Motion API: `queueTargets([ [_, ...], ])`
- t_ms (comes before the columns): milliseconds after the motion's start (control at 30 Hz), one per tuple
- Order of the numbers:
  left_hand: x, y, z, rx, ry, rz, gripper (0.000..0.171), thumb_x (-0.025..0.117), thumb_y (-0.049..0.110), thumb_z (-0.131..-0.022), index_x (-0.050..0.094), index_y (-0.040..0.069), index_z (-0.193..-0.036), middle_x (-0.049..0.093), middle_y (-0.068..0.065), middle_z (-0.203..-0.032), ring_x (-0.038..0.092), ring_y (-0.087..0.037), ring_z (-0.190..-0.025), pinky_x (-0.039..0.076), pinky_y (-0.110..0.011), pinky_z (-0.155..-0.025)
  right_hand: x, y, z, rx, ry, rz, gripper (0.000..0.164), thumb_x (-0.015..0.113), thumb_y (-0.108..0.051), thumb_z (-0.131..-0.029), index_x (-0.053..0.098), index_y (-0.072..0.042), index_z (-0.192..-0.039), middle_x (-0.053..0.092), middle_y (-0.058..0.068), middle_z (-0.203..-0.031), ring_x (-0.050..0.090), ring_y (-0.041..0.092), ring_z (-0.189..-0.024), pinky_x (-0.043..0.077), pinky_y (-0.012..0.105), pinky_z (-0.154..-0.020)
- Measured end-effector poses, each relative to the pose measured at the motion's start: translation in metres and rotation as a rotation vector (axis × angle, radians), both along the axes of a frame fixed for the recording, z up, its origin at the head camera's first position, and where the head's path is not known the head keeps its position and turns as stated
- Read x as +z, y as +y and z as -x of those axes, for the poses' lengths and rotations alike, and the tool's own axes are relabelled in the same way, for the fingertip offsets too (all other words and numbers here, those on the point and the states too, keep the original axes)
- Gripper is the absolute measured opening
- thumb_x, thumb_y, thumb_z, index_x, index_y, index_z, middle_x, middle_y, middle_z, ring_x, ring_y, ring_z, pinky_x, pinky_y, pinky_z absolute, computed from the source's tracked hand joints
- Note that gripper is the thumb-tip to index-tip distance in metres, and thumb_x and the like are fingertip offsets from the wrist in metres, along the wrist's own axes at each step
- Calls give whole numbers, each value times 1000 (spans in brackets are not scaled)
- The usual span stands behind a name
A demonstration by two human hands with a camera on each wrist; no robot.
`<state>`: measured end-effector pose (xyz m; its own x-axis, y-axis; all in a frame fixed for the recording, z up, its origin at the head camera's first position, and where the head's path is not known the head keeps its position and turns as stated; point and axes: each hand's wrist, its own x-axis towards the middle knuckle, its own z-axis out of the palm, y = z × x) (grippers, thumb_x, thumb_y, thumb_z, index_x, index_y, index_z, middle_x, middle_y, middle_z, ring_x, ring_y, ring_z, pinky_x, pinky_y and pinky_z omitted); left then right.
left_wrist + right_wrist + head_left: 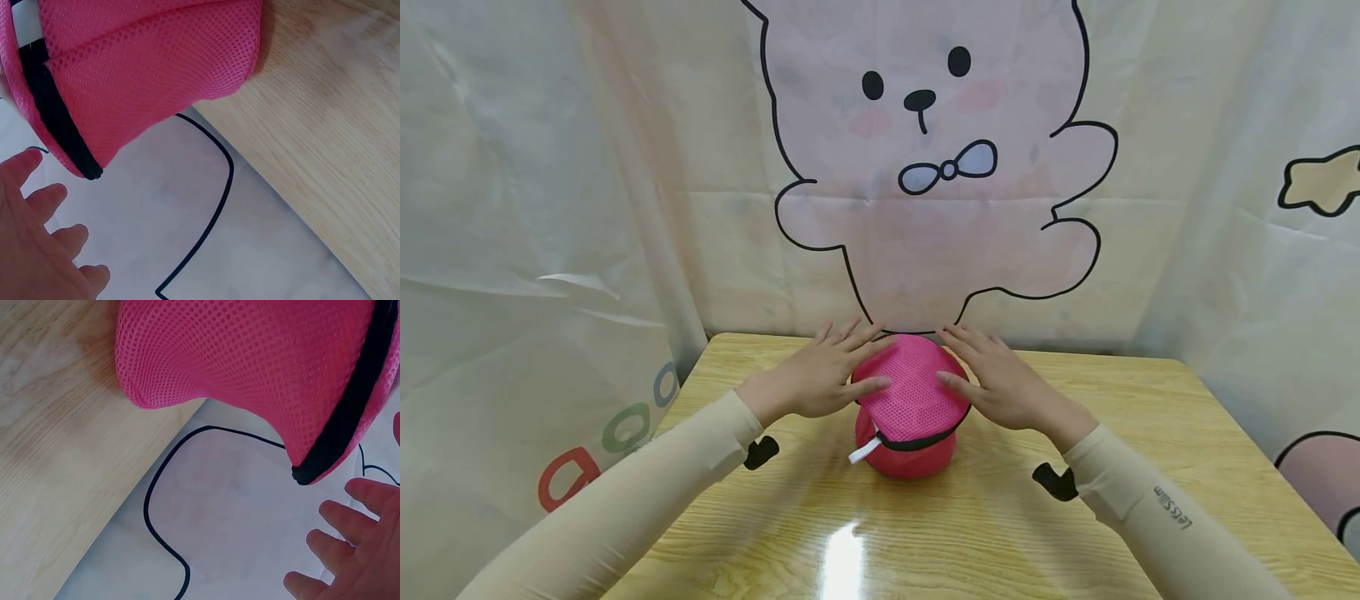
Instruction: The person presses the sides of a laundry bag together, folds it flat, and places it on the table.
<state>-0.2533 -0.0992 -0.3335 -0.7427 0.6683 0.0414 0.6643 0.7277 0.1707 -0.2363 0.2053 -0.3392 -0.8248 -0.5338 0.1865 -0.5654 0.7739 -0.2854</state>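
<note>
A pink mesh laundry bag [913, 392], rounded like a drum, stands upright on the table. Black zipper trim [53, 119] runs around its upper rim, and a white tab [865, 450] hangs at the front left. At the bag's left side, my left hand [820, 375] has its fingers spread, fingertips over the edge of the top. My right hand [1011, 387] mirrors it on the other side, fingers extended and thumb over the top. In the right wrist view the visible fingers [337, 519] are apart from the rim. Whether the thumbs touch the mesh I cannot tell.
The wooden table [737, 517] reaches back to a cloth backdrop [925, 233] printed with a cartoon bear. More printed cloth [512, 275] hangs along the left side. Black straps [1056, 482] sit near the wrists.
</note>
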Motion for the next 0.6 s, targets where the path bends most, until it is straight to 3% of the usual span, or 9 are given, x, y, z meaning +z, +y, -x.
queueTargets([
  [600, -5, 10, -9, -91, 18, -22, 71, 39, 64, -106, 21, 33, -167, 4, 4, -177, -4, -27, -164, 1, -63, -129, -2, -15, -12, 37, -11, -31, 76, 59, -48, -103, 30, -14, -165, 26, 10, -172, 20, 37, -160, 14, 65, -127],
])
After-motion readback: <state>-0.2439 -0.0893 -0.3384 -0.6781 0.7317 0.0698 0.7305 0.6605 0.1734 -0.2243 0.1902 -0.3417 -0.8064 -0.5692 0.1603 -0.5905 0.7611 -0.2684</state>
